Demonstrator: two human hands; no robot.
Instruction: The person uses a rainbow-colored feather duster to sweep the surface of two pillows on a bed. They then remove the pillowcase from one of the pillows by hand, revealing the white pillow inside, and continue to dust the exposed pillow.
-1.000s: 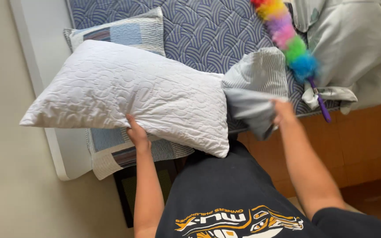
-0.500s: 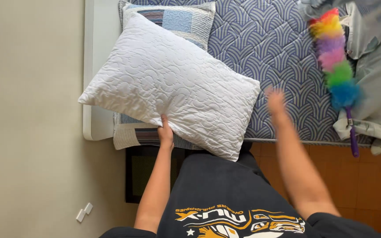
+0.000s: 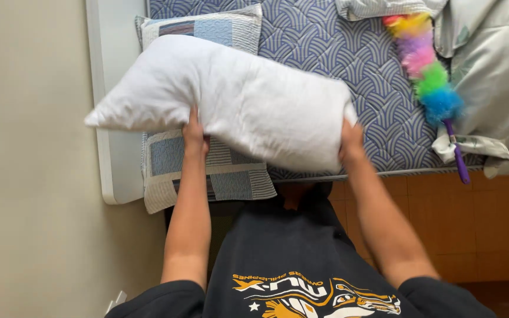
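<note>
The plump white quilted pillow (image 3: 237, 103) is smeared by motion, so its stitching cannot be read, and it hides most of the striped blue-and-grey patchwork pillow (image 3: 207, 171) beneath it. The fingers of the left hand (image 3: 194, 134) and the right hand (image 3: 350, 141) disappear behind the pillow's lower edge. The rainbow-coloured fluffy duster (image 3: 425, 65) has its purple handle partly tucked under the crumpled pale grey-green sheet (image 3: 490, 70), which runs off the right and top edges. The blue wave-patterned quilted mattress (image 3: 349, 53) is cut off at the top.
</note>
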